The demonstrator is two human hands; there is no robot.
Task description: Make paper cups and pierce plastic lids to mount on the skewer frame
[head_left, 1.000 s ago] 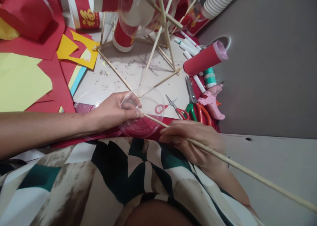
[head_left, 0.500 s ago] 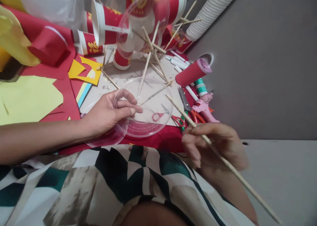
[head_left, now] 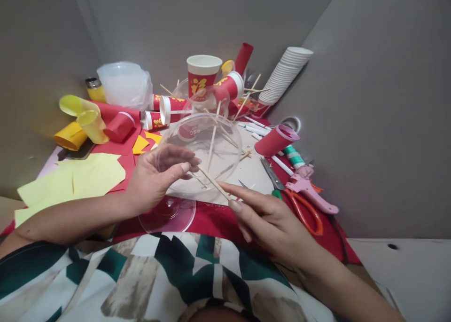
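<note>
A round clear plastic lid (head_left: 227, 160) is held tilted by its left side, with my left hand (head_left: 151, 178) closed on it between thumb and fingers. My right hand (head_left: 268, 214) pinches a thin wooden stick (head_left: 214, 183). The tip of that stick meets the lid close to my left fingertips; whether it goes through the plastic I cannot tell. Below my left hand lies a second clear lid (head_left: 186, 218) on the red cloth (head_left: 214, 221). Several sticks joined together (head_left: 213, 143) show through and behind the held lid.
Red paper cups (head_left: 202, 77) crowd the back, beside a leaning stack of white cups (head_left: 285, 75). At right lie a red roll (head_left: 271, 141), scissors with orange handles (head_left: 306, 214) and a pink glue gun (head_left: 315, 195). Yellow paper (head_left: 84, 176) covers the left side.
My right hand has moved left and forward, bringing the stick's tip to the lid. The lid is more raised and tilted. The head view has shifted, showing more of the back.
</note>
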